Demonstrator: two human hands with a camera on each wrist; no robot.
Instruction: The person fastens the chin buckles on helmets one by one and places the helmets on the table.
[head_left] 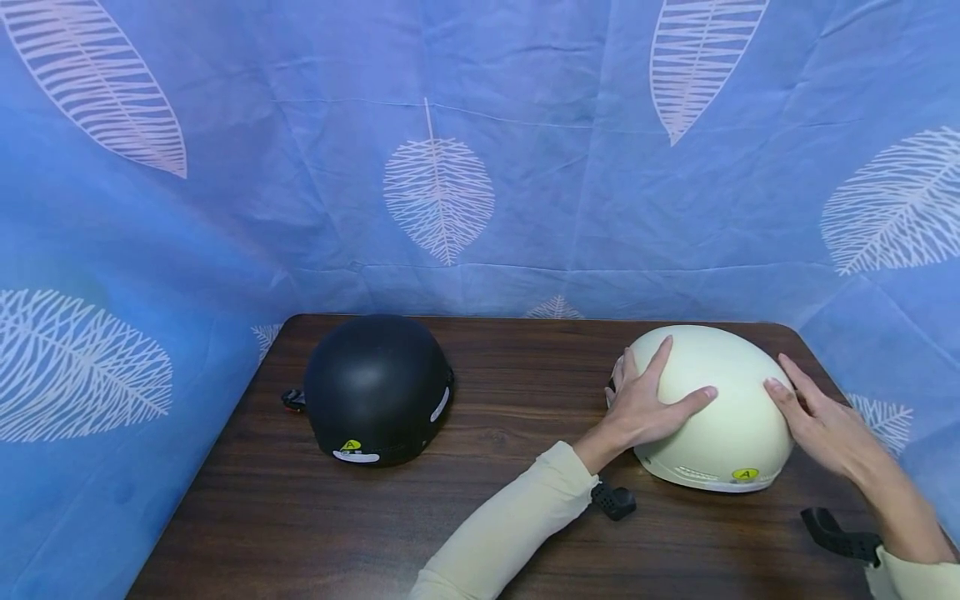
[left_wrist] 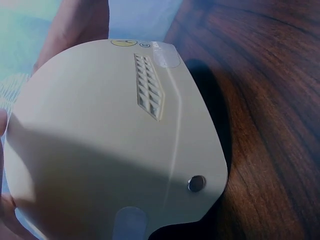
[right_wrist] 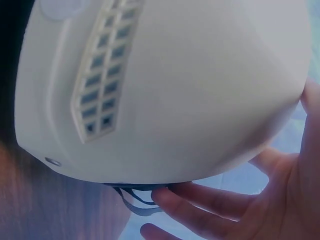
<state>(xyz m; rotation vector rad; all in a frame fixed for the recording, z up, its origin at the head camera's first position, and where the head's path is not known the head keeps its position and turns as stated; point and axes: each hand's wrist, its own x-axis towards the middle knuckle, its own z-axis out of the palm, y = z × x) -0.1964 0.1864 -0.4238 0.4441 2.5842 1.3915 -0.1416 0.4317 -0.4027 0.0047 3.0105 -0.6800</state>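
Note:
A cream-white helmet point(head_left: 738, 400) sits dome up at the right of the table. My left hand point(head_left: 647, 407) grips its left side, thumb spread across the shell and fingers over the far left. On the opposite side, my right hand point(head_left: 825, 421) holds the shell, index finger and thumb against it. In the right wrist view, fingertips point(right_wrist: 162, 196) reach the lower rim beside a dark strap point(right_wrist: 137, 207). Vent slots point(left_wrist: 148, 87) and a round rivet point(left_wrist: 196, 183) show in the left wrist view. The helmet's inside is hidden.
A matte black helmet point(head_left: 375, 392) stands on the left half of the dark wooden table point(head_left: 510, 392), its buckle point(head_left: 293, 400) sticking out leftward. Blue cloth point(head_left: 525, 192) with white leaf prints hangs behind and at both sides. Black wrist mounts point(head_left: 613, 500) show at both forearms.

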